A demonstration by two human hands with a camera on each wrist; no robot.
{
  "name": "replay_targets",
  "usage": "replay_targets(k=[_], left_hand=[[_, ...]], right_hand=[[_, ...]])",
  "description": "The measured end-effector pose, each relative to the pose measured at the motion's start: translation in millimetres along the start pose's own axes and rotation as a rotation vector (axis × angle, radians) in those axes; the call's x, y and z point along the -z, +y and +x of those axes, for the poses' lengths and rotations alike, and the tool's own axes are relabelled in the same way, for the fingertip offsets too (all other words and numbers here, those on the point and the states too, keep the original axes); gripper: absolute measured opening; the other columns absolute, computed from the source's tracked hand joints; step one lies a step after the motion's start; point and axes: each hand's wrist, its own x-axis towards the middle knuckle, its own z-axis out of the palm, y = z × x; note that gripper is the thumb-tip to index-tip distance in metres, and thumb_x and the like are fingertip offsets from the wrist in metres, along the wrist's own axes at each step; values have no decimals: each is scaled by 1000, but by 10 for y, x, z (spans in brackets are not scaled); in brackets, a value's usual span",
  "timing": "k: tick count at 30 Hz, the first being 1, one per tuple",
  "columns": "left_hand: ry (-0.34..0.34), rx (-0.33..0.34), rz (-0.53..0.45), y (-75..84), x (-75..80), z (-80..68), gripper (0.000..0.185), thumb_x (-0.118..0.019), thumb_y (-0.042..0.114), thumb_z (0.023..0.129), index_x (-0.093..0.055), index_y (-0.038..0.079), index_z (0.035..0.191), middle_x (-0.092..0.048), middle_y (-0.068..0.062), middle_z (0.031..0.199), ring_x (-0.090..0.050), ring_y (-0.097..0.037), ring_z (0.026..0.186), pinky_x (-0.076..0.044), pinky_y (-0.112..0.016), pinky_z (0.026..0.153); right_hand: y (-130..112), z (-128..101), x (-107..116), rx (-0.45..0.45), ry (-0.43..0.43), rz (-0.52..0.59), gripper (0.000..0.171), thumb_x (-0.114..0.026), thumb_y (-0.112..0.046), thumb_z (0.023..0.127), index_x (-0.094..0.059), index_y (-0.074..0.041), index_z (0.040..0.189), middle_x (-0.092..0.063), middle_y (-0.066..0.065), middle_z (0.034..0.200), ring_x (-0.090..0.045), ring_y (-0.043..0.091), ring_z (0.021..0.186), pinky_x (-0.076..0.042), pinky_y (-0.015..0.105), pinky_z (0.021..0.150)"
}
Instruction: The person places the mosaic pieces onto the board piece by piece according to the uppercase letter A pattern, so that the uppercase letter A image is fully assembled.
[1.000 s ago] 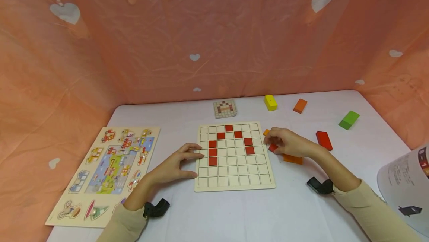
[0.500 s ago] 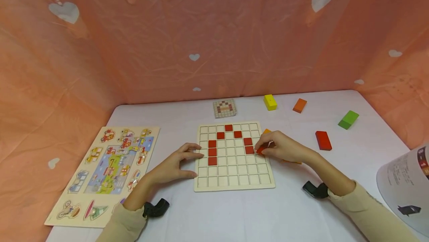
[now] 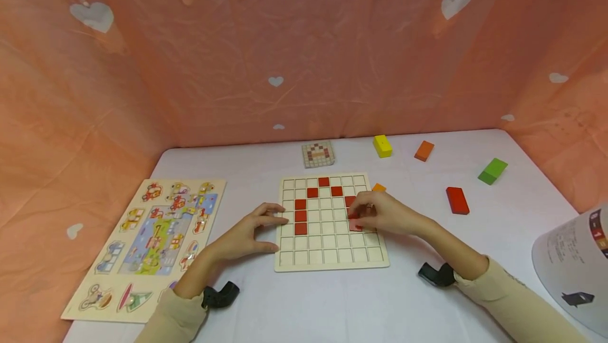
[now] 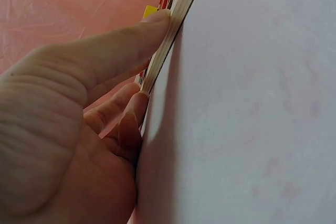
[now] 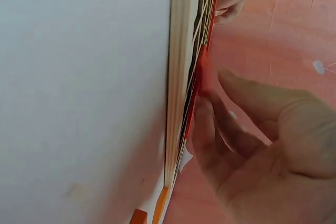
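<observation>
A pale wooden grid board (image 3: 332, 256) lies on the white table, with several red square tiles (image 3: 301, 216) set in its cells. My left hand (image 3: 247, 233) rests at the board's left edge, its fingertips on the rim and thumb against the side; the left wrist view shows the thumb (image 4: 121, 48) touching the edge. Over the right part of the grid, my right hand (image 3: 391, 213) pinches a small red square tile (image 3: 355, 225) between thumb and fingers, just below the right-hand row of red tiles. In the right wrist view that tile (image 5: 206, 74) looks blurred, close against the board.
Behind the board lies a small pattern card (image 3: 318, 154). Yellow (image 3: 382, 146), orange (image 3: 424, 151), green (image 3: 492, 171) and red (image 3: 457, 200) blocks are scattered to the right. A picture puzzle board (image 3: 157, 248) lies left; a white cylindrical container (image 3: 570, 264) stands right.
My right hand has picked up the red tile beside the board and carried it left onto the grid. The left hand has stayed at the board's edge.
</observation>
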Motion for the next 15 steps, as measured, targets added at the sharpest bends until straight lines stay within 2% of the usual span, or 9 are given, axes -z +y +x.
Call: replay_targets(k=[3, 6, 8, 10, 13, 15], left_hand=[[2, 4, 3, 1, 5, -2, 54, -84, 16, 80, -66, 7, 131, -41, -5, 148, -38, -28, 136, -30, -49, 111], [2, 8, -5, 3, 7, -1, 54, -84, 16, 80, -65, 8, 131, -40, -5, 149, -38, -28, 137, -30, -51, 112], [-1, 9, -13, 3, 4, -1, 55, -84, 16, 80, -65, 8, 131, -40, -5, 149, -37, -28, 138, -29, -51, 112], [-3, 7, -14, 0, 0, 1, 54, -84, 16, 81, -65, 8, 131, -40, -5, 149, -36, -28, 138, -29, -52, 112], [-3, 4, -15, -9, -6, 1, 54, -84, 16, 81, -65, 9, 131, -40, -5, 149, -36, -28, 138, -29, -51, 112], [-2, 3, -16, -11, -6, -2, 54, -84, 16, 81, -65, 9, 131, -40, -5, 149, -36, -28, 138, -29, -49, 112]], right_hand=[[-41, 1, 2, 42, 65, -51, 16, -70, 0, 90, -72, -8, 104, -66, 0, 102, -57, 20, 95, -49, 31, 80], [-105, -22, -19, 50, 84, -147, 15, -67, -3, 93, -71, -7, 107, -67, 1, 108, -59, 20, 102, -51, 36, 87], [-162, -65, -54, 47, 53, -247, 20, -66, -9, 96, -70, -4, 115, -66, 6, 119, -59, 24, 113, -49, 42, 95], [-219, -141, -102, 44, -4, -353, 35, -65, -18, 98, -65, 0, 127, -60, 11, 134, -53, 30, 127, -44, 49, 103], [-292, -286, -187, 36, -101, -456, 58, -65, -31, 98, -50, 1, 144, -41, 17, 154, -37, 36, 141, -32, 56, 110], [-323, -380, -248, 21, -155, -485, 68, -64, -39, 97, -42, -2, 150, -29, 17, 160, -29, 37, 145, -26, 60, 112]])
